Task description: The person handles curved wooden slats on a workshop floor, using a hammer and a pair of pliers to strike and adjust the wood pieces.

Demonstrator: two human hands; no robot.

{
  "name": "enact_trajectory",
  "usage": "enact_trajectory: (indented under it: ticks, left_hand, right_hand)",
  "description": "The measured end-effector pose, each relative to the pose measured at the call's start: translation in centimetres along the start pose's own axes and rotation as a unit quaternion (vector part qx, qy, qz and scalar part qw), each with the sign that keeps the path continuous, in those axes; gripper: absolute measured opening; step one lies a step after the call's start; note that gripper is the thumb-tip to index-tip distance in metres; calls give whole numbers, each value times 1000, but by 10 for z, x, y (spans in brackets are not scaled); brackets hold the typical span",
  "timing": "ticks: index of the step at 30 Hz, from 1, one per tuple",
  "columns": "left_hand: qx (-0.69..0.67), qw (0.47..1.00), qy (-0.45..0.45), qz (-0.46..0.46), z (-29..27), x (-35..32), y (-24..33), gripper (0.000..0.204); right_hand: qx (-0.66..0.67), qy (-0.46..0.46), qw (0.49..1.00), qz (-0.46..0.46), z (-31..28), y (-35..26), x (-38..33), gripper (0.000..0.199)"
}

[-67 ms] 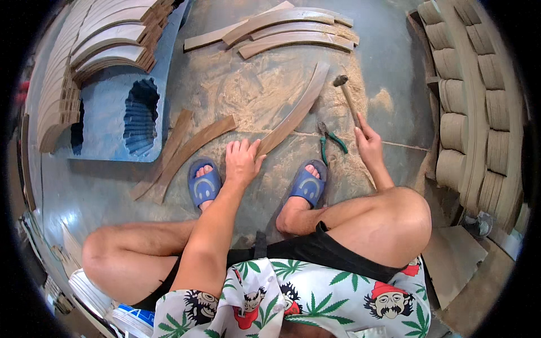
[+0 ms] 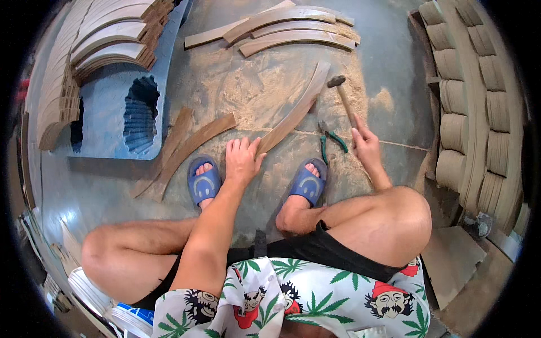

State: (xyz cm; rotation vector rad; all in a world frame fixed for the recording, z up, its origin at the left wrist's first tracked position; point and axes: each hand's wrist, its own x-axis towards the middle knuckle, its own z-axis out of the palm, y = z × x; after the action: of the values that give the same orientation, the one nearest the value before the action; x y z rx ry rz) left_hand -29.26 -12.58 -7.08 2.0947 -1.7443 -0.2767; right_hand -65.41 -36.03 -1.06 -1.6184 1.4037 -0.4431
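Note:
A curved wooden slat slants up and away from my left hand, whose fingers are closed around its near end. My right hand grips the wooden handle of a hammer. The hammer's dark head is raised beside the far half of the slat, apart from it by a small gap. Between my right hand and the slat, a pair of pliers with green handles lies on the floor, jaws pointing away from me.
Several curved slats lie at the far side, and two more at my left. Sawdust covers the floor between. A blue pallet bearing stacked slats stands left; bundled curved pieces line the right. My slippered feet flank the slat.
My right hand has shifted slightly left, and the hammer head has moved left, closer to the slat. My left hand and the slat have stayed in place.

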Motion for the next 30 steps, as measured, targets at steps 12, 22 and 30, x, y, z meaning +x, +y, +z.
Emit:
enact_trajectory:
  ticks: [12,22,30]
  left_hand:
    - [-2,1000,-20,0,1,-3,-10,57]
    - [-9,1000,4,10,0,8,-2,56]
    - [8,1000,14,15,-2,-2,-9,56]
  right_hand:
    - [-168,-204,945,-192,78,-33,-109,53]
    - [-369,65,896,-237,-13,-14,-10,63]
    - [-349,-150,871,-312,36,-36,-61,57]
